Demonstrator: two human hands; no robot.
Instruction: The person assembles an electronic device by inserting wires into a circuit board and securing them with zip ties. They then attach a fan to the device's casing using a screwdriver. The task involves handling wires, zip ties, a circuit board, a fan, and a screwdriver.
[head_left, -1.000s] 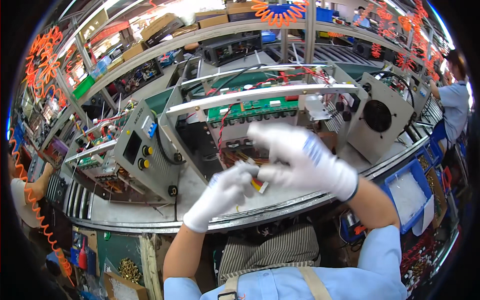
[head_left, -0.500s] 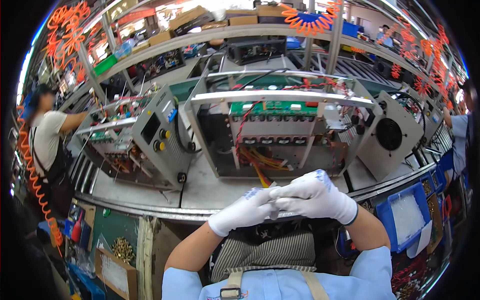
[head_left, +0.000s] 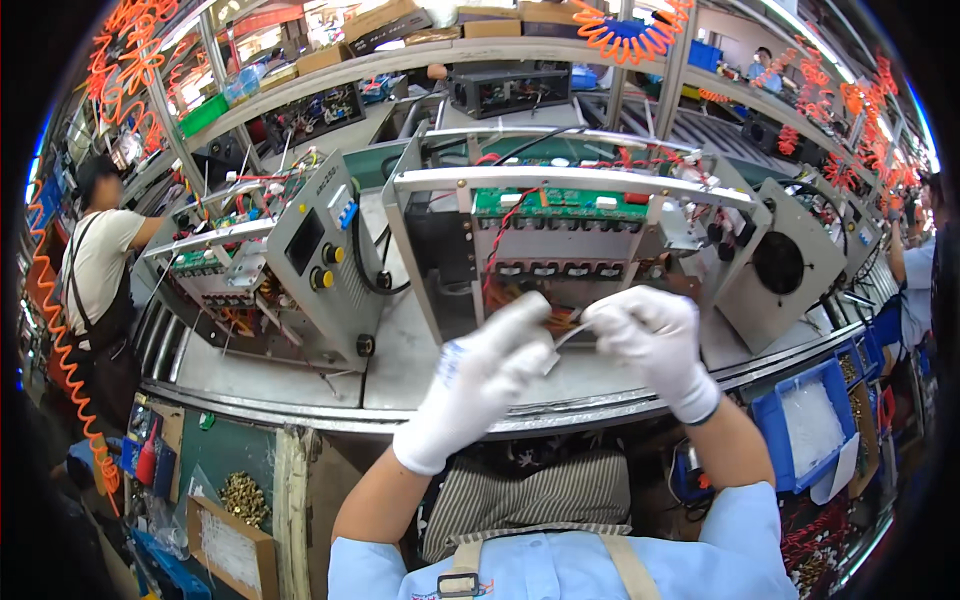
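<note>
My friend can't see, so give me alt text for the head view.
A person's gloved right hand seems to pinch a thin white strip near the left hand, in front of an open metal cabinet with red wires and a green circuit board. A similar cabinet stands to the left.

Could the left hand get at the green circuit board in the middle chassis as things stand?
Probably yes: the left hand is in front of the middle chassis, whose near side is open, and the green circuit board shows below the top rail, uncovered.
</note>
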